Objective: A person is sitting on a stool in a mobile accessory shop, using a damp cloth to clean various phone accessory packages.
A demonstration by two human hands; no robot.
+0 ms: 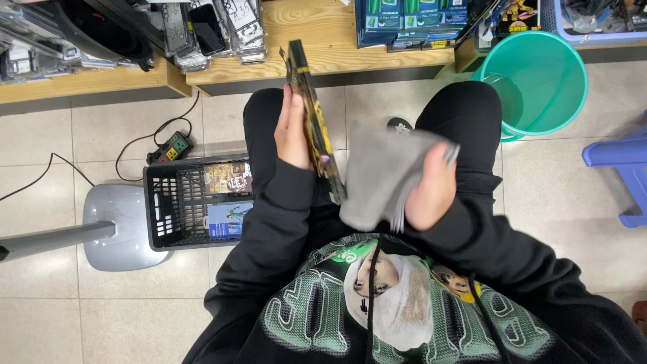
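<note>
Hands first: your left hand (294, 131) clamps a flat packaged box (311, 118) by its near half, edge-on and tilted upright over your lap, so one broad face is turned toward the other hand. Your right hand (431, 192) is closed around a folded grey cloth (381, 175), which drapes across your palm and meets the lower end of the box, a hold that lets the cloth rub along that face.

Left of your knee, a black plastic crate (178, 202) sits on the pale tiled floor (81, 317) with a few printed packages lying flat inside, within easy reach. Beside it stands a grey fan base (118, 226), and a power strip (170, 147) lies just beyond. Farther right, a teal bucket (539, 81) stands near a blue plastic stool (623, 168). Farthest off, low wooden shelves (323, 40) carry rows of packaged goods.
</note>
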